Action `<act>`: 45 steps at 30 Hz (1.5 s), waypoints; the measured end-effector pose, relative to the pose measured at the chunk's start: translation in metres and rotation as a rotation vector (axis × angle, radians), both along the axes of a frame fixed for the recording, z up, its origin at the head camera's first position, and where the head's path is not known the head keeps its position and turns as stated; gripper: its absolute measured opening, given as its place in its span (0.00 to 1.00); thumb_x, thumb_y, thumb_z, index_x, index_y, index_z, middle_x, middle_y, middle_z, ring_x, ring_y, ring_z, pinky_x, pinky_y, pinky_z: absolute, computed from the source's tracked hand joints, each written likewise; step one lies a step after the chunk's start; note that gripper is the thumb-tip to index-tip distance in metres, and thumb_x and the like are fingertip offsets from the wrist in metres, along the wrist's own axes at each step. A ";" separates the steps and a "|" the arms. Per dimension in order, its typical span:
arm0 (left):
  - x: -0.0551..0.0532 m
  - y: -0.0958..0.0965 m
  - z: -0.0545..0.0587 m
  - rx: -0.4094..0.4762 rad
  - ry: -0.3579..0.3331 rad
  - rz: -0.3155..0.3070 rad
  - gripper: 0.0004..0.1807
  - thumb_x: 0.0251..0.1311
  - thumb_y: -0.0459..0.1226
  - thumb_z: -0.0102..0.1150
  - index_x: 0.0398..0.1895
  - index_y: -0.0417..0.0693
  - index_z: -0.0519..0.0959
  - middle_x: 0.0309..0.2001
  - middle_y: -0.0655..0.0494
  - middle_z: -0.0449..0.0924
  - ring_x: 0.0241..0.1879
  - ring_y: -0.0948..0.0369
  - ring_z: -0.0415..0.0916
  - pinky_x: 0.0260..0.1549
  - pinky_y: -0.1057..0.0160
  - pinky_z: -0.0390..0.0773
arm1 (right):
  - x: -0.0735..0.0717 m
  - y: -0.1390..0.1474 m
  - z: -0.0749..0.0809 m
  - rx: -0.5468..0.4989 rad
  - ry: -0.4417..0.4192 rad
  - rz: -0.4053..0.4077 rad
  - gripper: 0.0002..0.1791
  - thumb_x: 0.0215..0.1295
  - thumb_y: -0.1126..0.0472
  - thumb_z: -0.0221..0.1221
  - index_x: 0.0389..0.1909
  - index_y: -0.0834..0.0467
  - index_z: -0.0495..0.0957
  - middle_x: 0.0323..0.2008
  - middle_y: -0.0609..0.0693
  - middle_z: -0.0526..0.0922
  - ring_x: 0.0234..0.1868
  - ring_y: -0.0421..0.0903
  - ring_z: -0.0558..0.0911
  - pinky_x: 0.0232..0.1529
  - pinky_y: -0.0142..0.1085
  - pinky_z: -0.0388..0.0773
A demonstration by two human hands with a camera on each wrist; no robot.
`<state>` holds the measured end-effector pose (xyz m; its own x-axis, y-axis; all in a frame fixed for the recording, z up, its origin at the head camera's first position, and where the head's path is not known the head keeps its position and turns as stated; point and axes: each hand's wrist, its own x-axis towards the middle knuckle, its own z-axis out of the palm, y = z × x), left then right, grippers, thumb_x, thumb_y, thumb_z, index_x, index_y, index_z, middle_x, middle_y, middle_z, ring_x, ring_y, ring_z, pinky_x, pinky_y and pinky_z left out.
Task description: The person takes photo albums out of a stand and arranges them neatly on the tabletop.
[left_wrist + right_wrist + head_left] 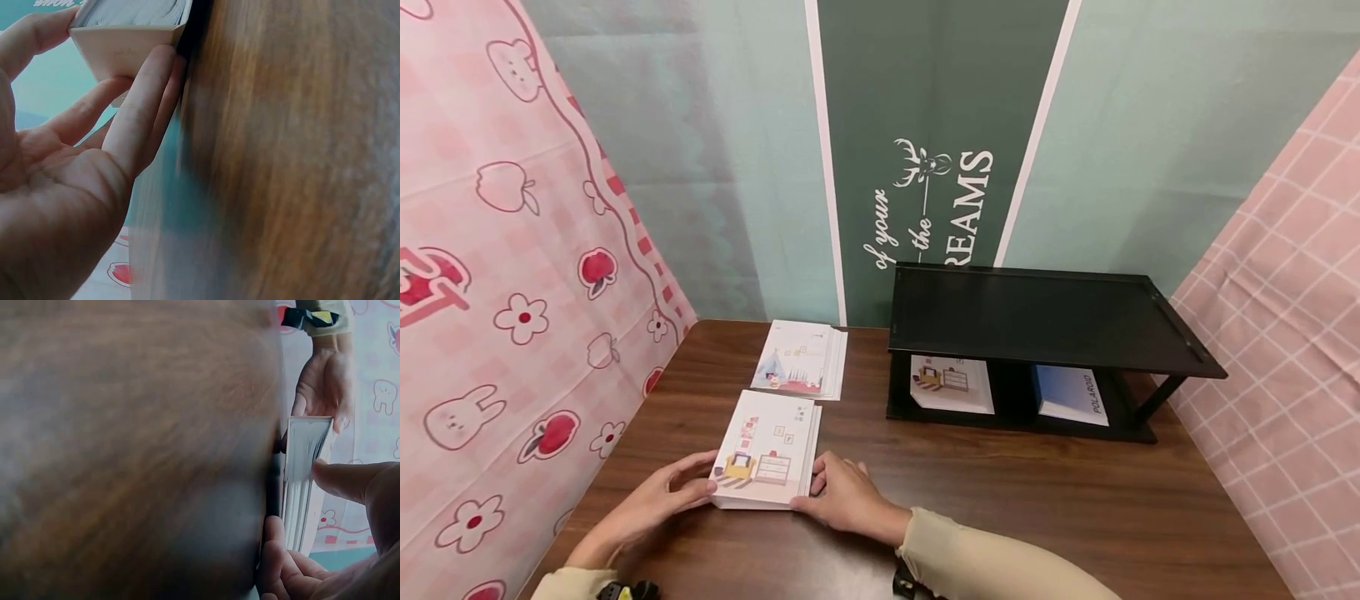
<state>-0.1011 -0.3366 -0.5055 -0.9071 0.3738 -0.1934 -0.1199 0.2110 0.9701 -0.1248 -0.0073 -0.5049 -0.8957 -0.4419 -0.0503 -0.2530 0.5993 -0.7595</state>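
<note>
Both hands hold a thick white book (765,467) with a yellow armchair and a dresser drawn on its cover. In the head view my left hand (658,500) is at the book's left side, its thumb on the near corner. The left wrist view shows its fingers along the cream-coloured spine (125,53). My right hand (847,493) grips the near right corner. In the right wrist view its thumb (350,478) presses near the page edges while its other fingers curl at the lower side, close to the table.
Behind the held book lies another white book (797,358) with a tent picture. To the right stands a black two-tier rack (1045,317); on its lower shelf are an armchair-picture book (951,387) and a blue-and-white Polaroid item (1071,392). Patterned cloths (520,250) enclose the wooden table (1022,483).
</note>
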 end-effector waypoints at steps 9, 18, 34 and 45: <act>0.001 0.000 0.000 -0.127 0.044 0.018 0.36 0.79 0.35 0.60 0.77 0.19 0.58 0.70 0.22 0.69 0.56 0.80 0.76 0.53 0.71 0.82 | 0.000 -0.002 0.001 0.104 0.098 0.032 0.26 0.58 0.44 0.80 0.43 0.54 0.78 0.26 0.34 0.78 0.32 0.33 0.72 0.52 0.42 0.68; -0.002 0.011 0.010 -0.376 0.097 0.117 0.34 0.77 0.42 0.64 0.74 0.26 0.69 0.66 0.36 0.79 0.55 0.63 0.78 0.48 0.70 0.80 | -0.005 -0.001 0.003 0.263 0.264 0.078 0.25 0.58 0.39 0.78 0.40 0.52 0.80 0.25 0.34 0.73 0.30 0.35 0.67 0.39 0.32 0.62; -0.012 0.040 0.024 -0.532 0.218 0.271 0.35 0.79 0.46 0.61 0.77 0.32 0.67 0.68 0.29 0.76 0.67 0.38 0.77 0.65 0.42 0.78 | -0.018 0.019 0.000 0.092 0.173 0.121 0.22 0.65 0.47 0.75 0.48 0.58 0.86 0.31 0.40 0.83 0.37 0.34 0.75 0.51 0.36 0.74; -0.025 0.067 0.036 -0.633 0.442 0.306 0.34 0.76 0.42 0.66 0.76 0.30 0.69 0.77 0.28 0.64 0.76 0.30 0.61 0.73 0.28 0.61 | -0.025 0.048 0.010 0.052 0.163 0.070 0.24 0.69 0.46 0.72 0.55 0.60 0.85 0.46 0.49 0.89 0.49 0.45 0.83 0.57 0.43 0.81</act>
